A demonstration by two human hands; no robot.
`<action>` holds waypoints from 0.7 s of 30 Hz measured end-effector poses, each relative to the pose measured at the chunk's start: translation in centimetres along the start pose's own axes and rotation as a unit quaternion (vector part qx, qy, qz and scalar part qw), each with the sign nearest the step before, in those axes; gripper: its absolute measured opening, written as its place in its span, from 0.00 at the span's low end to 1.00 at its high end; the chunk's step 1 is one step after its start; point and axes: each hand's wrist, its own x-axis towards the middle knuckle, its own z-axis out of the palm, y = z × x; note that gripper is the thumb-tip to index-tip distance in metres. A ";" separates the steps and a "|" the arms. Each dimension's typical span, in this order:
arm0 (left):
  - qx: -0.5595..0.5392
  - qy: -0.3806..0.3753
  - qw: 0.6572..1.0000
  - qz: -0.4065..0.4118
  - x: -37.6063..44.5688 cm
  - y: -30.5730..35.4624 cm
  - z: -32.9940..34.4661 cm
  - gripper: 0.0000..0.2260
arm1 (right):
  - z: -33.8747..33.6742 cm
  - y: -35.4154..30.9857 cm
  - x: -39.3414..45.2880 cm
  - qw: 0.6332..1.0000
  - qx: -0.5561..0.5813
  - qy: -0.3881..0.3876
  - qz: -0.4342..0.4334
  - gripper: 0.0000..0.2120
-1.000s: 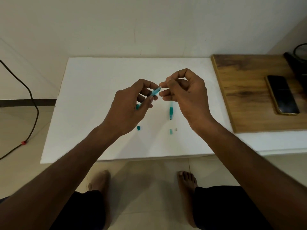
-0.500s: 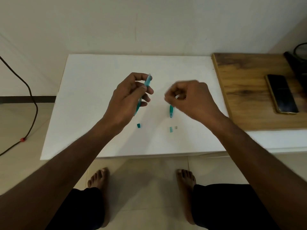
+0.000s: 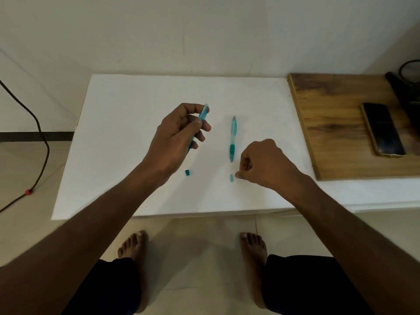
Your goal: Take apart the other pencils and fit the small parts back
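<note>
Head view looks down on a white table top (image 3: 136, 137). Left hand (image 3: 175, 142) holds a teal pen barrel (image 3: 203, 115) above the table; the fingers and thumb curl around it, and only its pale upper end and a bit of its lower part show past the fingers. The barrel is translucent teal and stands steeply, top end pointing far.

Right hand (image 3: 261, 164) is low at the near right part of the table, fingers curled, thumb and forefinger pressed together on a tiny pale piece (image 3: 237, 176) at the table surface; what this piece is I cannot tell. Just left of these fingertips lies a small light teal piece (image 3: 231, 178). A second teal pen (image 3: 232, 138) lies whole on the table between the two hands, with dark grip at its near end. A small dark teal piece (image 3: 187, 172) lies near the left wrist.

To the right is a wooden board (image 3: 336, 137) with a dark phone (image 3: 381, 129) on it. On the left, a black cable (image 3: 43, 142) runs over the floor.
</note>
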 end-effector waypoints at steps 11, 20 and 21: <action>0.047 0.000 0.999 -0.001 0.0 -0.1 0.5 0.11 | -1.8 -0.7 -0.3 0.980 0.139 0.133 -0.051 0.03; 0.160 -0.032 0.984 0.068 -0.6 -0.2 0.5 0.09 | -4.1 -2.0 -0.5 0.804 0.550 0.203 -0.102 0.06; 0.165 -0.034 0.983 0.073 -0.6 -0.2 0.5 0.09 | -4.1 -2.0 -0.4 0.811 0.540 0.202 -0.101 0.07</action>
